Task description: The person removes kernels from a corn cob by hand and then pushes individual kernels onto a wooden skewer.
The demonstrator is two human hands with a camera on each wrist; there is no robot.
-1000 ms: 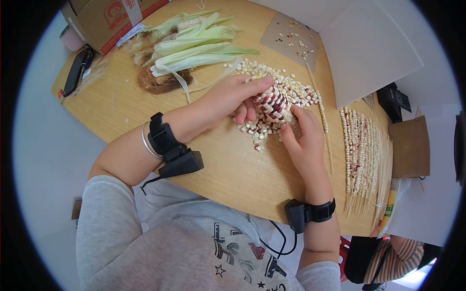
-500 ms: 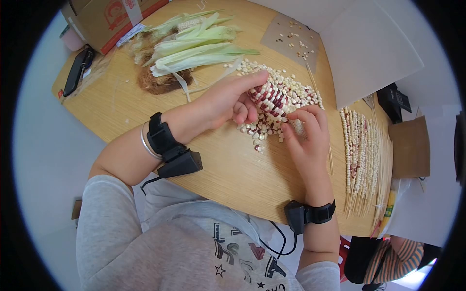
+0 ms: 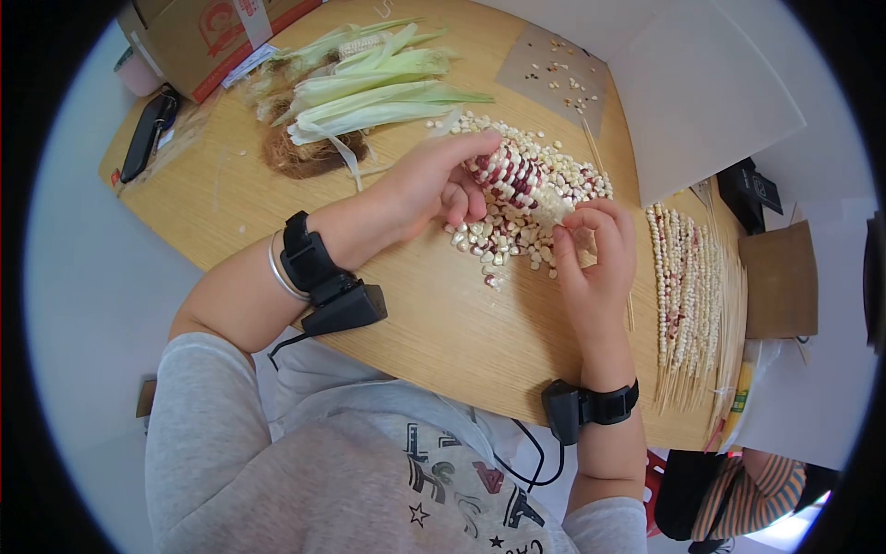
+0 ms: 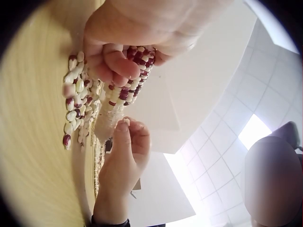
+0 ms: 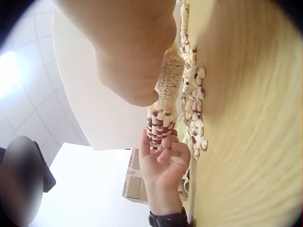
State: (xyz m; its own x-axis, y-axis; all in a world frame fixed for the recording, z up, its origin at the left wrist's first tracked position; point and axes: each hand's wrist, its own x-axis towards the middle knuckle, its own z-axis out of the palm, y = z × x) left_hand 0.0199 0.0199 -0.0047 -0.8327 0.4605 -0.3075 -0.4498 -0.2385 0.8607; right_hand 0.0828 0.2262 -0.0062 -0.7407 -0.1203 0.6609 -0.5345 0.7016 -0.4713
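Left grip [image 3: 429,189] clenched around corn cob [image 3: 512,175]; right grip [image 3: 598,254] pinched kernel [image 4: 126,121] at bare end. Risk: slipping pinch could flick it off tabletop [image 3: 434,323].

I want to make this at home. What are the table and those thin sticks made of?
The table looks like wood or a wood-look laminate: pale tan, with fine straight grain and a smooth matte top. The sticks look like bamboo or light wood: thin, straight, straw-coloured and dull. The pictures cannot settle which.
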